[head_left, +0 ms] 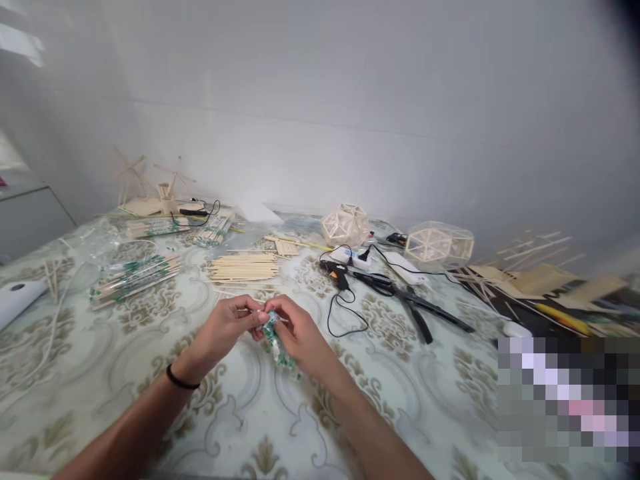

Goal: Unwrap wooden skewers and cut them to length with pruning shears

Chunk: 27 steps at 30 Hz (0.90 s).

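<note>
Hands meet low over the desk (100,360), fingertips together; the left hand (225,327) is closed to a pinch, thumb and forefinger nipping the upper end of a small clear packet (274,345) with green print; the right hand (300,337) is curled round the same packet, thumb pressed near its top, while the lower part of the packet hangs below the fingers toward the patterned cloth; whether it touches the desk I cannot tell. A black band (181,381) circles the left wrist.

Just beyond the hands lies a flat pile of bare sticks (243,267); beyond the left hand and further left lie bundles of wrapped sticks (135,277) with the same green print. Beyond the right hand and a little to its right sits a black glue gun (336,270), its black cable (345,320) looping back to end near the right hand; further right of that lie black scissors (415,303), blades pointing away to the right. Well beyond the glue gun stand two ball-shaped stick frames (345,225), the right-hand one wrapped in clear film.
</note>
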Motion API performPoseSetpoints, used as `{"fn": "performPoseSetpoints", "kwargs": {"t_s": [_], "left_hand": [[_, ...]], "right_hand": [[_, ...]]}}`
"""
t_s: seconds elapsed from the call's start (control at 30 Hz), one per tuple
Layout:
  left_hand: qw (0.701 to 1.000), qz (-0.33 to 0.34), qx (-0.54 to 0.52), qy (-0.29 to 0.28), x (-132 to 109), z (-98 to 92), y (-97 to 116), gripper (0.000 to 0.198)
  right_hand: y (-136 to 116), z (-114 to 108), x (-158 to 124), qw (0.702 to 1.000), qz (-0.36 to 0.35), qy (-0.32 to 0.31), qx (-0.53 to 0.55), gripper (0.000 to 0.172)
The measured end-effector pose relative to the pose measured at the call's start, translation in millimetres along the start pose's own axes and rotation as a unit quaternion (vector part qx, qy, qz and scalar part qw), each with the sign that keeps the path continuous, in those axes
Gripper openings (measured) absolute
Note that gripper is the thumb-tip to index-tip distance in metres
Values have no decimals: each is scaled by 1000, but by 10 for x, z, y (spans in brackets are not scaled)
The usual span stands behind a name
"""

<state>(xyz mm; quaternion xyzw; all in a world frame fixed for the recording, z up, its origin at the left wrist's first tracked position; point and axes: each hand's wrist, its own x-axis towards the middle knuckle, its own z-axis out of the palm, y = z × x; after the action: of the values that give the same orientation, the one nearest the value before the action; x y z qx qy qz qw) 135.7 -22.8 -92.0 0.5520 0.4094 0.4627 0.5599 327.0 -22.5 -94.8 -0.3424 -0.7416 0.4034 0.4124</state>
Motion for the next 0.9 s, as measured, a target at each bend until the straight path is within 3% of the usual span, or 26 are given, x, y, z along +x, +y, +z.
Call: {"fn": "performPoseSetpoints", "kwargs": {"t_s": [0.1,0.3,0.7,0.8,0.9], "left_hand": [[1000,1,16,18,3,-33,20,33],[999,6,28,18,7,-79,-42,31],[992,30,36,116,38,36,-30,38],[987,39,69,142,63,-49,-21,37],[981,50,84,166,98,-151,-35,38]], "right_hand": [[-33,-60,-8,999,14,-38,27,21],[-36,-45,-2,999,29,-9,13,14],[28,164,20,987,-75,62,-131,15],[46,138,28,995,-38,49,-72,18],[77,108,33,999,42,-8,20,46]]}}
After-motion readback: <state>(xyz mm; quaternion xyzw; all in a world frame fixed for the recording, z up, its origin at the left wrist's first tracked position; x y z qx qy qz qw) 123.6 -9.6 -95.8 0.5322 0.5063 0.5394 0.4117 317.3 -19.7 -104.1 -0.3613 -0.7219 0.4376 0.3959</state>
